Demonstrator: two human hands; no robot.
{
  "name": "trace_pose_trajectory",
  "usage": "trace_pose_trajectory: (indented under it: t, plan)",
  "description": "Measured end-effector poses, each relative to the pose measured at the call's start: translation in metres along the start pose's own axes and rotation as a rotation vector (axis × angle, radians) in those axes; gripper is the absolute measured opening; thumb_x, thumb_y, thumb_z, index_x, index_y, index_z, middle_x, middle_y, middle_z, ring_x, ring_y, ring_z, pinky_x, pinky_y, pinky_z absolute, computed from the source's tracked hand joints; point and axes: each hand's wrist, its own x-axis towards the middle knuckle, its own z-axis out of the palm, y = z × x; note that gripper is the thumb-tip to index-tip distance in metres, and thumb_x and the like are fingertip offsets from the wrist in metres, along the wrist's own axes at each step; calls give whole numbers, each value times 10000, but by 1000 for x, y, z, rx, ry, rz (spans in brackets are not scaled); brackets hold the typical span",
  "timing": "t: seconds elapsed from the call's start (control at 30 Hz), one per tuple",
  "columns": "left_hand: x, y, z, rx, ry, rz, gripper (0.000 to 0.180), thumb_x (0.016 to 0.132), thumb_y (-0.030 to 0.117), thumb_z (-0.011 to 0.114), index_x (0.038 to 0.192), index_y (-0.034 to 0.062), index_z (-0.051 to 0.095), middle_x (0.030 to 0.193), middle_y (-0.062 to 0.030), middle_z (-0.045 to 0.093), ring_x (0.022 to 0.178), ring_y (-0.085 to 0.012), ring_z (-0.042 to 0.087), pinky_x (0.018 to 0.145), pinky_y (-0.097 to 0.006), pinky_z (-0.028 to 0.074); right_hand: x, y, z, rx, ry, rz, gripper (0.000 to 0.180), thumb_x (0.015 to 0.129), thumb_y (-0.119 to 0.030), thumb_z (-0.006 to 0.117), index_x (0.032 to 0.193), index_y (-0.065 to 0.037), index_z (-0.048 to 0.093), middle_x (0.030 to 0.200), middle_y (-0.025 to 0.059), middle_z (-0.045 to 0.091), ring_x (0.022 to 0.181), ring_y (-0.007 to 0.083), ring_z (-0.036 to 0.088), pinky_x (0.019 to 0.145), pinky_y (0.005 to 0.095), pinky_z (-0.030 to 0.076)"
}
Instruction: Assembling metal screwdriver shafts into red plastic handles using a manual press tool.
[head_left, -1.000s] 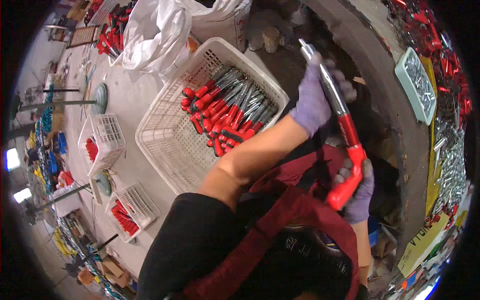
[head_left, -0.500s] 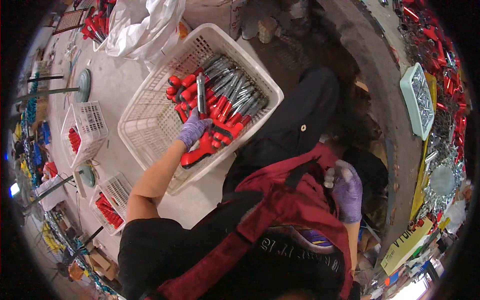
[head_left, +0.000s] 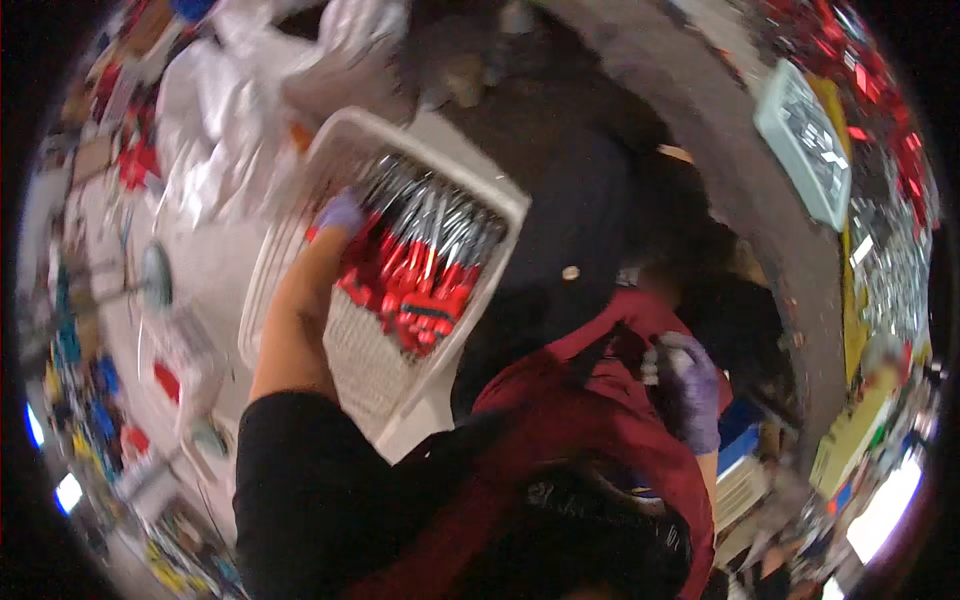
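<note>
A large white plastic basket (head_left: 432, 392) leans beside my dark-trousered leg, holding a pile of red-handled tools (head_left: 422, 268) with grey metal shafts. The shafts lie side by side toward the far right, handles toward the near left. My left hand (head_left: 342, 213), in a purple glove, reaches into the basket at the pile's far left edge. Blur and the pile hide its fingers and anything in them. My right hand (head_left: 692, 390), also purple-gloved with pale fingertips, is by the dark red apron (head_left: 600, 400). Its fingers curl inward; whatever they hold, if anything, is hidden.
White sacks (head_left: 215, 130) stand beyond the basket. On the left are a smaller white basket (head_left: 190, 360) with red parts and a round stand base (head_left: 156, 275). At the right, a pale green tray (head_left: 812, 150) of shiny metal pieces sits near heaps of red and silver parts.
My left hand has moved farther toward the basket's far left side; the tool upright in it before is no longer distinguishable. My right hand stays by the apron. The whole view has shifted and blurred.
</note>
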Motion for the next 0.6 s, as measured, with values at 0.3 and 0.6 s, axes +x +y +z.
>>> trace_pose_trajectory:
  t: [0.3,0.6]
  plan:
    - [-30,-29,33,400,-11,-83,828,769,524,561,1425,203,172,1477,-166,97,1358,-353,98,1086,-493,126,10,-20,-7,15,-153,-53,322,894,-241,535,1112,-5,525,906,80,607,793,128,569,704,269,474]
    - [-46,41,10,34,87,103,634,840,440,501,1346,91,348,1407,-229,248,1293,-386,254,1058,-440,240,23,-147,-106,-916,600,-532,371,858,-337,537,1098,-57,575,1005,171,611,946,304,594,823,364,458]
